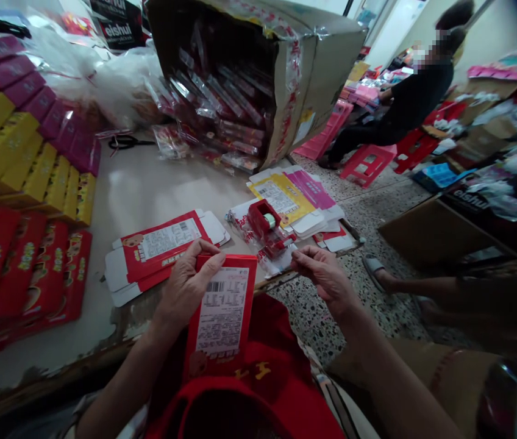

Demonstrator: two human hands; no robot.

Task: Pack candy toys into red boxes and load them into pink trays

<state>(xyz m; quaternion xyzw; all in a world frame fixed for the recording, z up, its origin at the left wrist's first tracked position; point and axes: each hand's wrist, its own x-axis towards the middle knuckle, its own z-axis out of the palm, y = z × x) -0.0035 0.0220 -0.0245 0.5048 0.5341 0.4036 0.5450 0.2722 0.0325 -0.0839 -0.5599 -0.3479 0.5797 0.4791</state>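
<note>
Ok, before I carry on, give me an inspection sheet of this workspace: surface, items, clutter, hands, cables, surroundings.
Surface: pale table, near edge worn.
Items: red box, label side showing; red tape dispenser on the table; flat red cartons beside it, yellow carton and purple carton behind.
Clutter: scissors; large cardboard box on its side, holding wrapped packs; yellow boxes stacked at the left.
Hands: left hand grips the red box; right hand pinches near the dispenser, contents unclear.
Cables: nothing seen.
Surroundings: seated person, pink stool, speckled floor.
</note>
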